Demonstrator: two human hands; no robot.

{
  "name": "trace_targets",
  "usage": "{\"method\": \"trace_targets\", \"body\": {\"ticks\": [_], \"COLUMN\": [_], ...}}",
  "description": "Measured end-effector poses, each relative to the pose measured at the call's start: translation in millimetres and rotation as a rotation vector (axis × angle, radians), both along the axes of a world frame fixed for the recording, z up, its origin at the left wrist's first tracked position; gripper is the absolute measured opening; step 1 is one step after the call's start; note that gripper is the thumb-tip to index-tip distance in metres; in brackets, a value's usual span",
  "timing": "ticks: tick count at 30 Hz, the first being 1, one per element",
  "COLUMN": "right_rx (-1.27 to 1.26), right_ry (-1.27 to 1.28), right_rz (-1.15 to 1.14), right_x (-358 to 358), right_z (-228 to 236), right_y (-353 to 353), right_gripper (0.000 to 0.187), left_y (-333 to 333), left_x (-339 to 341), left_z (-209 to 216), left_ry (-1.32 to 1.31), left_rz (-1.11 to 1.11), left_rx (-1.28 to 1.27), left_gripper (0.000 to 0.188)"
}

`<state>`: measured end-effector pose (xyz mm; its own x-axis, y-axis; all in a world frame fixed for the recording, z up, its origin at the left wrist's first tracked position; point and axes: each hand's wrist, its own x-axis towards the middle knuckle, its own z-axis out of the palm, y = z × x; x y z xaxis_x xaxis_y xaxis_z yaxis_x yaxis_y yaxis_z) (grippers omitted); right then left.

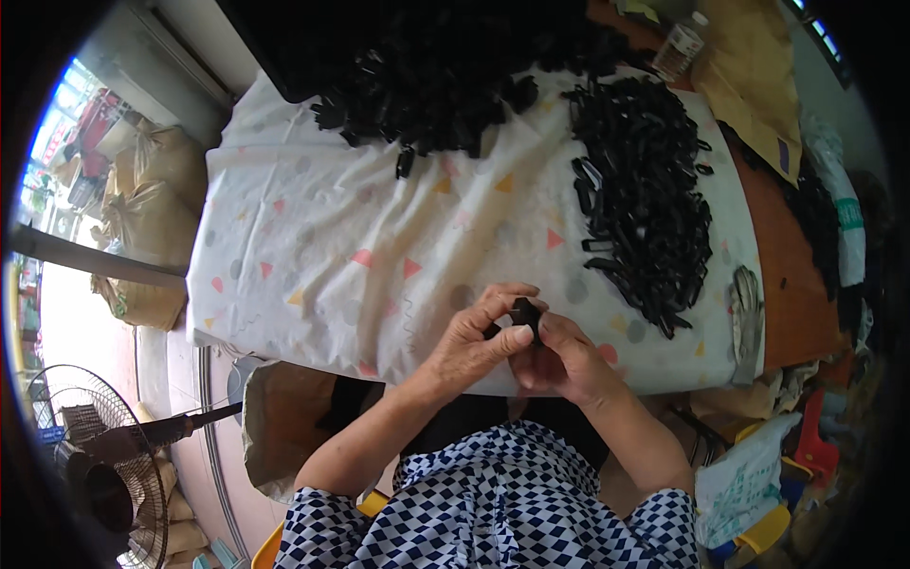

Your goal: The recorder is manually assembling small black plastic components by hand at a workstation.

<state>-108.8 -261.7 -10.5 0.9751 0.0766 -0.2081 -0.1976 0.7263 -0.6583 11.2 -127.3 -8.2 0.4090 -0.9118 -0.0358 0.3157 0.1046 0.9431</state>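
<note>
Both my hands meet over the near edge of the table, around a small black piece point(526, 319) that looks like plastic or rubber; its exact kind is too small to tell. My left hand point(481, 332) pinches it between thumb and fingers. From the other side my right hand point(561, 356) grips it too, with its fingers curled. A heap of black pieces point(417, 100) lies at the far side of the table. To the right is a second, long pile of slim black pieces point(645, 199).
A white patterned cloth point(313, 228) covers the table. Gloves point(746, 313) lie at its right edge. A plastic bottle point(681, 45) and brown paper point(754, 76) are at the far right. A fan point(95, 465) stands lower left, near an open sack point(275, 427). Full sacks point(152, 209) stand at left.
</note>
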Motion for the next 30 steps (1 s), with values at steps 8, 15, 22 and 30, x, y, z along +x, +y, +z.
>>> {"method": "trace_targets", "body": {"ticks": [8, 15, 22, 30], "right_rx": [-0.555, -2.193, -2.355, -1.678], "right_ry": [0.065, -0.017, 0.024, -0.197], "right_rz": [0.092, -0.135, -0.076, -0.594], "right_x": [16, 25, 27, 11], "right_z": [19, 34, 17, 19], "right_y": [-22, -70, -80, -91], "right_gripper": [0.039, 0.025, 0.012, 0.014], "left_y": [-7, -24, -50, -35], "left_x": [40, 205, 222, 187], "left_z": [18, -18, 10, 9], "left_ry": [-0.099, -1.068, -1.127, -1.088], "left_rz": [0.206, 0.544, 0.179, 0.178], "left_rx": [0.186, 0.696, 1.036, 0.748], "left_gripper": [0.018, 0.025, 0.030, 0.038]}}
